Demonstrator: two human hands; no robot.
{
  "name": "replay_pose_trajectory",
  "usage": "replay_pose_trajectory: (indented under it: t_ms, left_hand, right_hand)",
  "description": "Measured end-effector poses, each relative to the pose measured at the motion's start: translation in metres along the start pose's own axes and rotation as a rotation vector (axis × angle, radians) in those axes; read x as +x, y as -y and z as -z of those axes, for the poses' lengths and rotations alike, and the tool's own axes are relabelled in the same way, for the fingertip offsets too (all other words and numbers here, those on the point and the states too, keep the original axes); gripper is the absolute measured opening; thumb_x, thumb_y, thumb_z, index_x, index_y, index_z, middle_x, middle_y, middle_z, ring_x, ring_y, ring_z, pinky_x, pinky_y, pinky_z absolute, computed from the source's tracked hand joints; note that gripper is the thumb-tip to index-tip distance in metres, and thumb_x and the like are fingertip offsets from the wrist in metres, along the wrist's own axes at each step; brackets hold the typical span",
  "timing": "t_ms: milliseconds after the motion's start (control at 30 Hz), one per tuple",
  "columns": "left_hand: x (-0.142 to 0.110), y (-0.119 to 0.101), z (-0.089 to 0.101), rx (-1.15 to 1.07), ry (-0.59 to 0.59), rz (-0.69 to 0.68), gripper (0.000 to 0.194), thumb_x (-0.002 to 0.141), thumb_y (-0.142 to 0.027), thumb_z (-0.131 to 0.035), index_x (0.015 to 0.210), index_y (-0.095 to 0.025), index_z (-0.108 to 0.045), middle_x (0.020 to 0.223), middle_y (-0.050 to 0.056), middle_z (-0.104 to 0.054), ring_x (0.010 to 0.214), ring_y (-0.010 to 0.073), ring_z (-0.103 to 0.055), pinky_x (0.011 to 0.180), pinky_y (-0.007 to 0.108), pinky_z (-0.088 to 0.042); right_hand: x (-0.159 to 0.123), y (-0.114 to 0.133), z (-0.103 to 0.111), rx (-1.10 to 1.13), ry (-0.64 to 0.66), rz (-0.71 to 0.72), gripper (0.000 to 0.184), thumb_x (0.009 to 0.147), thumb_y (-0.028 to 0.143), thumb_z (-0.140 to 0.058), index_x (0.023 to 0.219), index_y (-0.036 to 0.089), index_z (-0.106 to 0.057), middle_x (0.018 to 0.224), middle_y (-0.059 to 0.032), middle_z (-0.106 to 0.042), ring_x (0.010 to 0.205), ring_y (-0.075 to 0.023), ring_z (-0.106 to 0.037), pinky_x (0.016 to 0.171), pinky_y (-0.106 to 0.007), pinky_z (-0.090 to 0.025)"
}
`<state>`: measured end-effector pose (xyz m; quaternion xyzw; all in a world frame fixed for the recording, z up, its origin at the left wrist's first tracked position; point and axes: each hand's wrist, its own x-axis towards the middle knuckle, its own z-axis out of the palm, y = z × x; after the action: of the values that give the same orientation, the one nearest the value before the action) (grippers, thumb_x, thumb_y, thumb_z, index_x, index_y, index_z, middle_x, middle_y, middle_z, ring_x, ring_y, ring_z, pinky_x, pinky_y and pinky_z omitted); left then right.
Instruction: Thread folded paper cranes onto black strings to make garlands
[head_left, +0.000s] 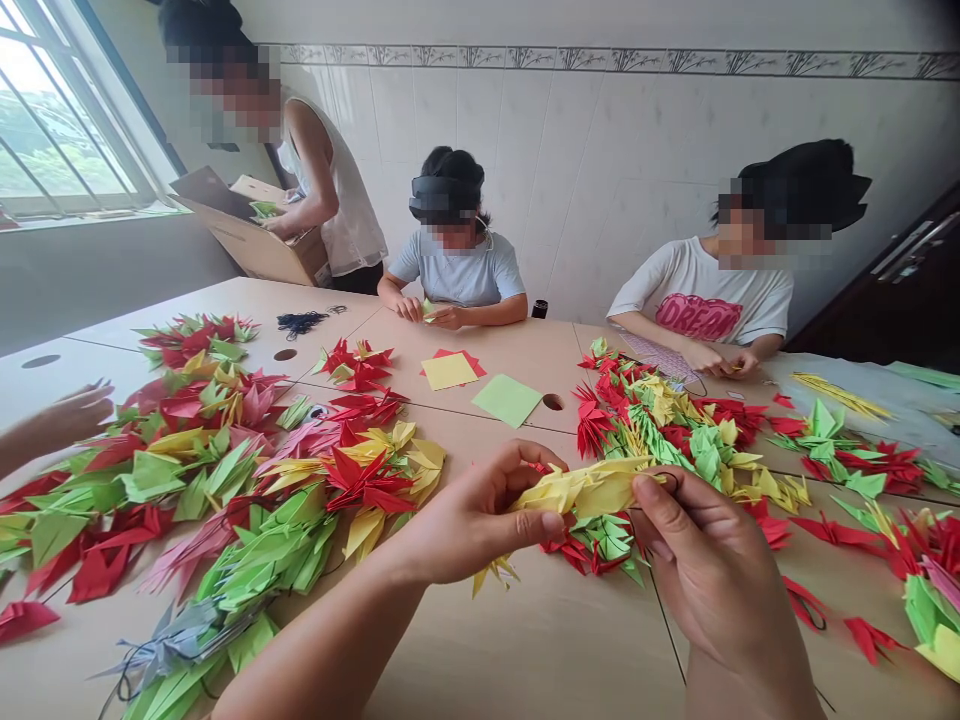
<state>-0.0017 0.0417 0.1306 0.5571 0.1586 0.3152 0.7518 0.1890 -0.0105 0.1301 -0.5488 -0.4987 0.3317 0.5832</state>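
Left hand (480, 520) and right hand (709, 560) hold a yellow folded-paper bundle (585, 487), near centre.
Thumb and fingers clamp each end, left and right; adjusting it seems in hand, and the next move likely calls for light, even pressure. Beyond lies a green sheet (507, 400); far, a person (461, 270) sits.

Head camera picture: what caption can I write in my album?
Left hand and right hand hold yellow folded paper.
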Motion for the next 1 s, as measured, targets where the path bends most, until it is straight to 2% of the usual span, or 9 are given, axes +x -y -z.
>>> replay_pose_trajectory:
  t_ms: [167, 333, 600, 800, 1000]
  left_hand:
    - [0.0002, 0.0006, -0.0013, -0.095, -0.021, -0.004, 0.024, 0.082, -0.025, -0.063, 0.1, -0.018, -0.049, 0.086, 0.002, -0.058, 0.075, 0.0096, -0.056, 0.067, 0.021, -0.043]
    - [0.0001, 0.0, -0.0004, -0.041, -0.053, -0.007, 0.023, 0.082, -0.027, -0.063, 0.1, -0.017, -0.052, 0.087, 0.003, -0.058, 0.074, 0.0094, -0.055, 0.067, 0.021, -0.043]
    - [-0.0013, -0.0027, 0.0012, -0.101, -0.104, 0.108, 0.023, 0.085, -0.035, -0.058, 0.098, -0.018, -0.052, 0.074, 0.001, -0.058, 0.058, 0.0077, -0.052, 0.054, 0.019, -0.04]
    - [-0.0033, -0.004, -0.0004, 0.064, -0.103, 0.093, 0.035, 0.071, -0.025, -0.074, 0.098, -0.018, -0.053, 0.081, -0.002, -0.054, 0.062, 0.0052, -0.046, 0.056, 0.016, -0.038]
    - [-0.0028, -0.0078, -0.0005, 0.224, -0.124, 0.105, 0.029, 0.077, -0.035, -0.067, 0.095, -0.014, -0.057, 0.072, -0.003, -0.049, 0.061, 0.006, -0.04, 0.052, 0.016, -0.033]
  right_hand:
    - [-0.001, 0.0025, 0.0005, 0.052, -0.004, -0.017, 0.029, 0.077, 0.049, -0.065, 0.069, 0.021, -0.06, 0.054, 0.0024, -0.047, 0.046, -0.0112, -0.04, 0.043, -0.024, -0.037]
    - [-0.0015, 0.0016, 0.0011, 0.061, -0.048, 0.016, 0.028, 0.077, 0.047, -0.066, 0.068, 0.021, -0.06, 0.054, 0.0025, -0.046, 0.047, -0.0107, -0.039, 0.041, -0.023, -0.035]
    - [-0.0031, -0.0003, 0.0034, 0.032, -0.05, 0.021, 0.028, 0.076, 0.048, -0.066, 0.068, 0.022, -0.061, 0.055, 0.0017, -0.049, 0.049, -0.0125, -0.042, 0.044, -0.024, -0.038]
    - [-0.0048, 0.0001, 0.0023, 0.05, -0.025, -0.023, 0.026, 0.076, 0.047, -0.067, 0.07, 0.023, -0.062, 0.057, 0.0006, -0.052, 0.053, -0.0149, -0.047, 0.046, -0.026, -0.041]
    - [-0.005, -0.0009, 0.0031, 0.042, -0.034, -0.007, 0.025, 0.078, 0.045, -0.066, 0.071, 0.022, -0.061, 0.057, 0.0018, -0.048, 0.052, -0.0133, -0.044, 0.046, -0.025, -0.039]
